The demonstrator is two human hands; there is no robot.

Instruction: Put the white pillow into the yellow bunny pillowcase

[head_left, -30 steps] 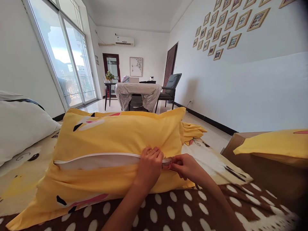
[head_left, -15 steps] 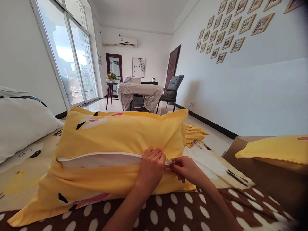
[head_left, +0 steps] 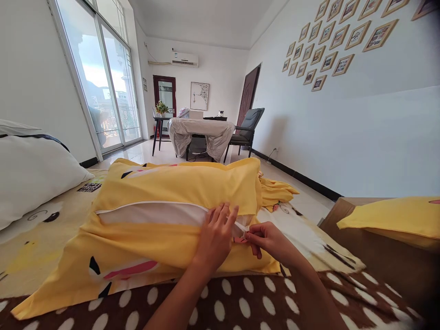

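Now your left hand [head_left: 215, 233] is easing its hold: its fingers are no longer bunching up cloth, as they were a moment ago, but are fanning out across the right part of the opening [head_left: 154, 214] in the yellow pillowcase [head_left: 154, 240]. The pillowcase is seemingly tipping back from you, as its top edge is sitting lower and more of its printed front is showing below the opening. That is probably giving the cloth between your hands some slack, with the left hand apparently steadying more than pulling and the work centring on the opening's right end.

As for the grip, your right hand [head_left: 270, 240] is pinching thumb against forefinger at that right end; whether it is holding a zip pull or just the whitish edge, the fingertips are hiding. The left grip is spreading and resting on the pillowcase, pinching nothing visible. So the pillowcase is lying directly under the left grip, and most of its length is stretching left of both hands. A dotted brown blanket [head_left: 232, 298] is showing along its near side, a white pillow [head_left: 37, 178] is lying near its left end, and a yellow cushion [head_left: 395, 217] is lying well apart to its right.
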